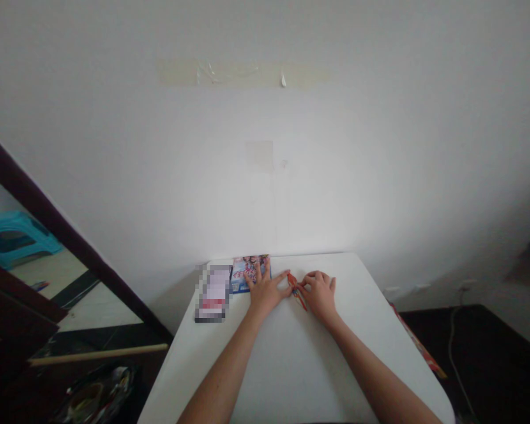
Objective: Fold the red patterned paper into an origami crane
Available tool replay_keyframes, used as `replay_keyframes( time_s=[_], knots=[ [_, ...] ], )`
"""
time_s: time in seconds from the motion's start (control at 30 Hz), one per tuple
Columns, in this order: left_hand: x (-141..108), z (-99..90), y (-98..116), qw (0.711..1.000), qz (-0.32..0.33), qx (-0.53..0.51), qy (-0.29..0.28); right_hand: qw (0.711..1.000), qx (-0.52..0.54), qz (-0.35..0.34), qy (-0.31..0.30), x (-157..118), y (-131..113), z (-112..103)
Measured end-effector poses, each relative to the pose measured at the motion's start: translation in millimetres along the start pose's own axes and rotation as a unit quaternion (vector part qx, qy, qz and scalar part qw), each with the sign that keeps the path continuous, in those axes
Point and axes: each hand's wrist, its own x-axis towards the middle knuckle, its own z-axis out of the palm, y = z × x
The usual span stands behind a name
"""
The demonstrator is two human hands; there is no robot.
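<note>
A small, narrow orange-red piece with a bit of blue lies on the white table; its kind is too small to make out. My right hand closes its thumb and forefinger on the piece's right side, the other fingers bent above. From the other side, my left hand has its fingers spread, with thumb and forefinger tips at the piece's left edge. Its remaining fingers rest over a colourful printed blue-and-pink sheet or packet, covering part of it. To the left lies a phone, its screen pixelated.
The table's far edge meets a white wall with old tape marks. At left are a dark-framed mirror showing a blue stool, and a black-bagged bin. A cable hangs at right.
</note>
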Motion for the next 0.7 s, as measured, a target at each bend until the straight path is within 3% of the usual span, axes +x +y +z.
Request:
replay_keyframes(
  time_s=[0.47,0.7],
  knots=[
    [-3.3,6.8,-6.2,0.999,0.034,0.011,0.008,1.000,0.020,-0.007,0.017,-0.6,2.2,-0.3],
    [-6.7,1.0,-8.4,0.997,0.077,-0.022,0.016,0.999,0.029,-0.016,-0.013,1.9,8.9,-1.6]
  ],
)
